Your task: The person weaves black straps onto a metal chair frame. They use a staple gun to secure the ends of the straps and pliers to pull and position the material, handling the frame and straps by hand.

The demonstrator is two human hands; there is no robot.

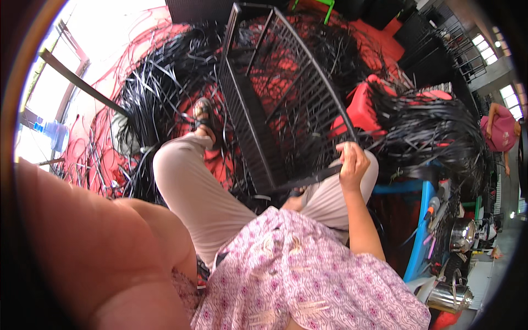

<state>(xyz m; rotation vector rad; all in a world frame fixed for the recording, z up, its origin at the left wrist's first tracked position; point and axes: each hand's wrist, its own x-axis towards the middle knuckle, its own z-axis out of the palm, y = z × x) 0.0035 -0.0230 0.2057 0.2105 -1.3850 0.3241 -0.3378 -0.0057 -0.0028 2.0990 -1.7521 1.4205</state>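
A black frame (245, 115) with strips wound across its sides stands tilted between my knees. My right hand (353, 164) is closed around the near right end of its long curved rail, close to my right knee. My left hand (82, 220) looms large and very close at the left edge, lifted away from the frame. Its fingers are out of the picture, so what it holds, if anything, does not show. Heaps of loose black strips (165, 71) lie on the red floor around the frame.
Right of the frame stands a red plastic stool (360, 107), beside a thick bundle of black strips (429, 129). A blue-edged table (419, 231) with tools is at my right, near metal pots (462, 234). A person in pink (500, 129) is at the far right.
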